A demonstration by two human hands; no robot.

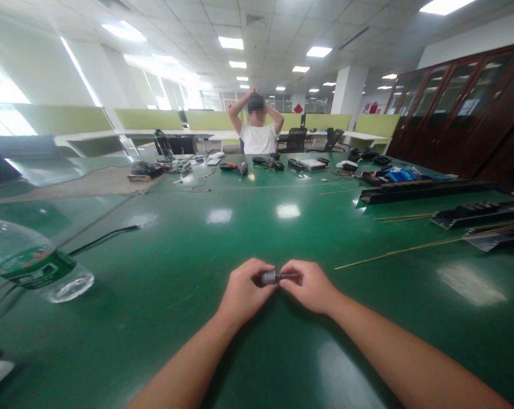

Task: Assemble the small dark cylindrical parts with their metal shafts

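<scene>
Over the green table (257,227), directly in front of me, my two hands meet around a small part. My left hand (246,287) has its thumb and fingers closed on a short dark grey cylinder (269,278). Out of its right end runs a thin dark ridged rod (286,276), which my right hand (310,284) pinches between thumb and fingers. Cylinder and rod lie in one line, roughly level. Whether they are one piece or two I cannot tell. My fingers cover both outer ends.
A water bottle (39,267) and a black cable (106,238) are on the left. Black metal channels (410,194) with thin rods (402,250) lie on the right. Power tools (235,167) line the far edge, where a person (258,136) sits with raised arms.
</scene>
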